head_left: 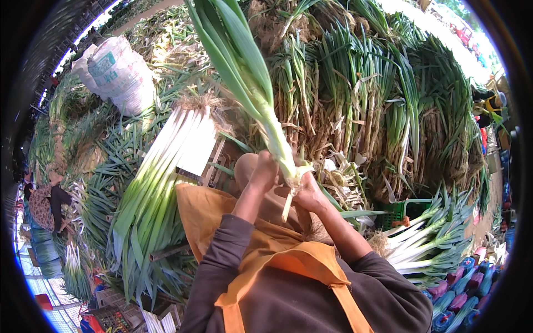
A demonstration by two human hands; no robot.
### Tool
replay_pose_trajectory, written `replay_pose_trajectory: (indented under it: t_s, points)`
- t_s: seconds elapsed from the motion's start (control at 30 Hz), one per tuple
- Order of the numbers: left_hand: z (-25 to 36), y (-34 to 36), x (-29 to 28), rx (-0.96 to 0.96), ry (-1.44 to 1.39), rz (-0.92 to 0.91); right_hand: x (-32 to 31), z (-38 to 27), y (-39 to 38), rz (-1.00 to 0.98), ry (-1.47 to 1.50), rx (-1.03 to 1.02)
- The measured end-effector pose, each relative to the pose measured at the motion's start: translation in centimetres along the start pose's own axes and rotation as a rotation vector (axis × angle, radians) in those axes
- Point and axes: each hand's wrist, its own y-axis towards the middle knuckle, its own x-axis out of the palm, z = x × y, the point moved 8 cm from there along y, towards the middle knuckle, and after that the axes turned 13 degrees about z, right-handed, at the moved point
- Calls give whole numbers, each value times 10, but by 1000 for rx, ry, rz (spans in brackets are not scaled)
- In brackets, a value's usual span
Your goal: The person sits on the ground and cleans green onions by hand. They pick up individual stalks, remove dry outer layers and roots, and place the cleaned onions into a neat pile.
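Note:
A large leek [252, 108] is held up in front of me, its broad green leaves at the top and a pale, partly split lower end pointing down. My left hand [261, 172] is closed round the lower stalk from the left. My right hand [305, 191] is closed on the stripped, ragged bottom of the same leek, where a thin pale piece hangs. My knees and orange apron [205, 216] are beneath. Left of me, trimmed white-stemmed leeks [150, 186] lie with roots up, by a white board [200, 157] on a wooden crate.
Piled untrimmed leeks [361, 89] line the back, with peeled scraps [341, 177] before them. A white sack [119, 77] is back left. More trimmed leeks [422, 244] lie right beside a green crate [394, 213]. Wrapped bundles [461, 294] fill the lower right. Another person [47, 205] is at far left.

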Motion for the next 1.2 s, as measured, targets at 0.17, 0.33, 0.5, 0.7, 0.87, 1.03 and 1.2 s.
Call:
replay_pose_trajectory:
  t_s: [0.17, 0.33, 0.5, 0.7, 0.87, 1.03, 1.2]
  points:
    - [-15, -31, 18, -822, -1496, 84, -34, -11, -5, 85, -132, 9]
    - [-103, -46, -42, -1012, -2391, 1031, -34, -12, -2, 73, -284, -106]
    - [-116, -55, -47, -1363, -2109, 1278, -23, 12, 3, 137, -308, -179]
    - [-76, -57, -16, -1663, -2564, 1080, -18, 44, -13, 23, -32, 137]
    - [-43, -26, -17, -1100, -2949, 532, -4, 55, -26, -324, -27, 174]
    - [31, -14, 0, -845, -2298, 333, -12, 72, -27, -314, 264, 363]
    - [21, -53, -13, -766, -1066, 397, -25, 45, -10, -119, -262, 79]
